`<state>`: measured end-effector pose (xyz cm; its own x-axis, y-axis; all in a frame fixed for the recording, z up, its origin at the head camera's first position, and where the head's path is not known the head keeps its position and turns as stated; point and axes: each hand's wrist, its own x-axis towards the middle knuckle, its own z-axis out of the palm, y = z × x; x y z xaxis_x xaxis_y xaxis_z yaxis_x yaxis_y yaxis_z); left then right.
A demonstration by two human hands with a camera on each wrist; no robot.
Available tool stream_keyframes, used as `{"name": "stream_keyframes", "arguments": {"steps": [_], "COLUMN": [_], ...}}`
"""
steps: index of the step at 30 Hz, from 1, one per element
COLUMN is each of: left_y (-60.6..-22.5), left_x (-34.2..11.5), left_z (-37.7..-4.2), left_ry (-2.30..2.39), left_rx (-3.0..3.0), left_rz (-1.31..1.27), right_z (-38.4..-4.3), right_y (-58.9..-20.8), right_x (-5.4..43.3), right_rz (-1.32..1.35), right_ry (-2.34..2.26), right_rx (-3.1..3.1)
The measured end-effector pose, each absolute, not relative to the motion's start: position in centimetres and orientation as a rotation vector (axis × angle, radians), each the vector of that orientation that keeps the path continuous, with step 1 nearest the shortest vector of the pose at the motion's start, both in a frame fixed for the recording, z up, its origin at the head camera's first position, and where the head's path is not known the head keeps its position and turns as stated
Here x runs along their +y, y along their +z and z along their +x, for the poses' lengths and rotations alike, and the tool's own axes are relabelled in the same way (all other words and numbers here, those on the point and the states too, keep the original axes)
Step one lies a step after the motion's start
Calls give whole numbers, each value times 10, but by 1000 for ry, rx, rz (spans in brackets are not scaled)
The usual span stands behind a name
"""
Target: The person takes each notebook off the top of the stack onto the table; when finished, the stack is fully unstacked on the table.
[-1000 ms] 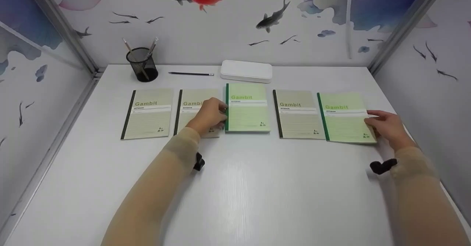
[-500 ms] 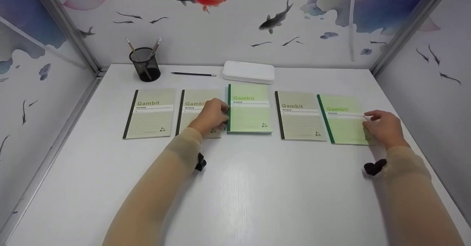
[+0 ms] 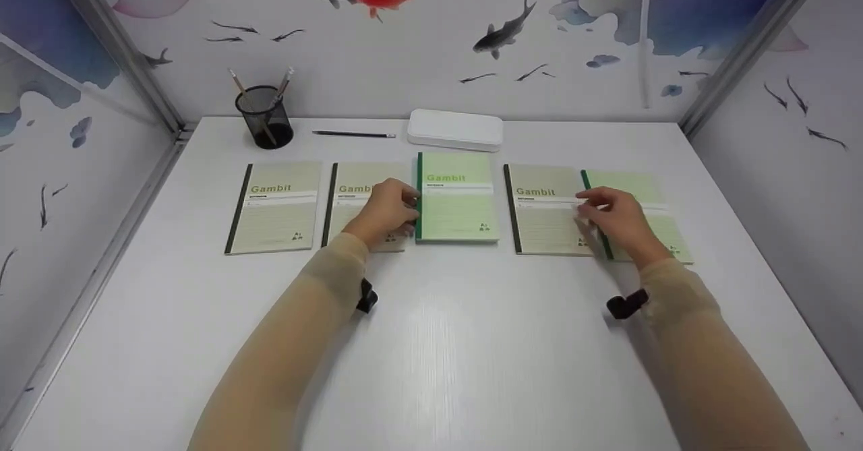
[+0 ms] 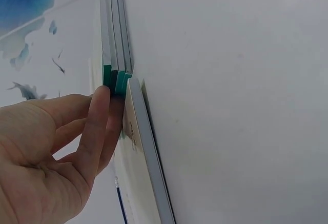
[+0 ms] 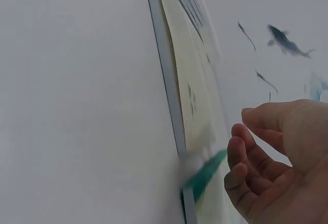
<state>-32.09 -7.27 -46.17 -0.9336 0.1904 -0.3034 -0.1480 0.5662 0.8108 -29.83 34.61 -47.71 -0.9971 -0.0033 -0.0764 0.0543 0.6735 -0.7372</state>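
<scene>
My left hand point(image 3: 385, 209) touches the green spine of the middle green notebook point(image 3: 458, 212), its forearm crossing a grey-beige notebook point(image 3: 347, 218). In the left wrist view that middle one is a stack of several notebooks point(image 4: 115, 34), with fairly straight fingers point(image 4: 97, 121) against the spine ends. My right hand point(image 3: 617, 215) hovers with nothing in it over the gap between another grey-beige notebook point(image 3: 543, 225) and the rightmost green notebook point(image 3: 644, 181). Its fingers point(image 5: 238, 152) are loosely bent in the right wrist view. The rightmost notebook is partly hidden behind this hand.
At the far left lies one more grey-beige notebook point(image 3: 276, 218). Behind the row stand a black mesh pen cup point(image 3: 265, 121) with pencils, a loose dark pencil point(image 3: 354, 134) and a white case point(image 3: 455, 129). Printed walls enclose the white table point(image 3: 458, 343).
My right hand has left the right edge of the rightmost green notebook and moved left across it. The left hand stays at the middle stack's spine.
</scene>
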Motion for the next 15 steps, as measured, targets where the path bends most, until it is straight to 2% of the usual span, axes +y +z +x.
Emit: {"name": "stream_keyframes", "arguments": {"steps": [6, 15], "left_y": [-462, -459], "left_x": [-75, -76], "left_z": [-324, -327], "left_ry": [1319, 1349], "left_rx": [2453, 2370], "left_rz": [34, 34], "right_z": [-310, -328], "right_y": [-477, -478], "right_x": [298, 242], "right_rz": [-55, -51], "right_ry": [-1298, -1343], "right_rx": [2724, 2598]}}
